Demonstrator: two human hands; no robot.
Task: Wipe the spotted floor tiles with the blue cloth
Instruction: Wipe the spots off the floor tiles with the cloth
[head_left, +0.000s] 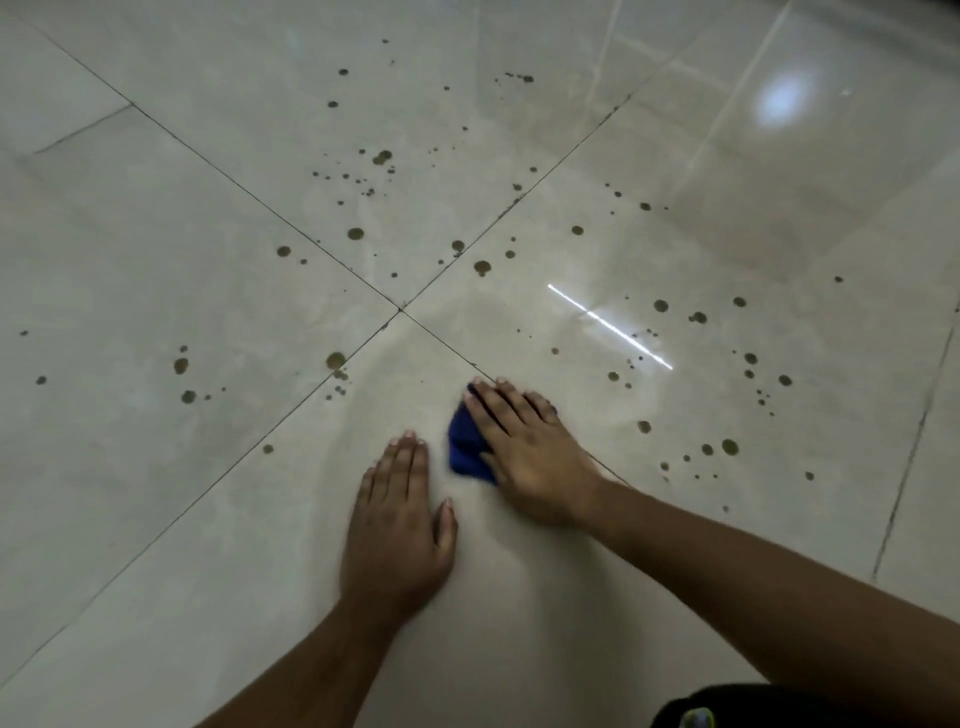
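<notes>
The right hand (524, 452) lies flat on the blue cloth (465, 447), fingers straight and spread, pressing it down onto the glossy floor tiles (208, 291). Most of the cloth is hidden under the palm — only a bunched blue edge shows at the thumb side of the hand and a sliver by the fingertips. It sits just below the point where four tiles meet, across the grout line (447, 343) that runs down to the right.

The left hand (397, 525) rests palm-down on the bare tile just beside the cloth, fingers straight and together, thumb out toward the cloth, holding nothing.

Brown spots (483, 267) are scattered over the tiles above and to both sides of the hands — thick near the upper grout cross, and in a loose cluster at the right. A bright streak of reflected light (610, 326) crosses the right-hand tile. A dark piece of clothing (727, 706) shows at the bottom edge.
</notes>
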